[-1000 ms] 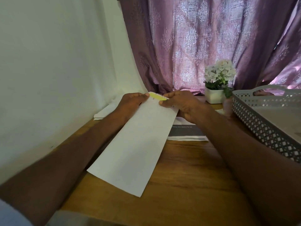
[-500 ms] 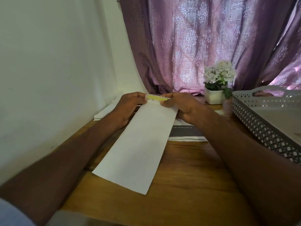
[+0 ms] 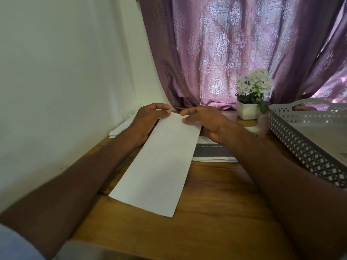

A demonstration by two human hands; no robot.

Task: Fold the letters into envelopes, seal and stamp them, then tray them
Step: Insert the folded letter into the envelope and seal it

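- A stack of white papers (image 3: 122, 128) lay against the wall at the far left of the desk (image 3: 216, 212), probably parked there as the supply of letters or envelopes, within reach but clear of the working space.
- The left hand (image 3: 148, 121) reached forward from the near left, palm down, and held the far left corner of the envelope (image 3: 159, 166), its fingers (image 3: 159, 106) curled over that end, seemingly to steady it.
- The envelope, long and white, ran slantwise from the hands toward the near edge, its near end low over the desk; whether it touched the wood could not be told.
- The right hand (image 3: 208, 122) met it from the other side, thumb on top at the far right corner, fingers bent round the end, likely pressing the flap shut.
- Printed sheets (image 3: 212, 151) lay under the right wrist.
- A potted white flower (image 3: 251, 92) stood at the back.
- The grey perforated tray (image 3: 304, 147) waited at the right, near for finished envelopes.
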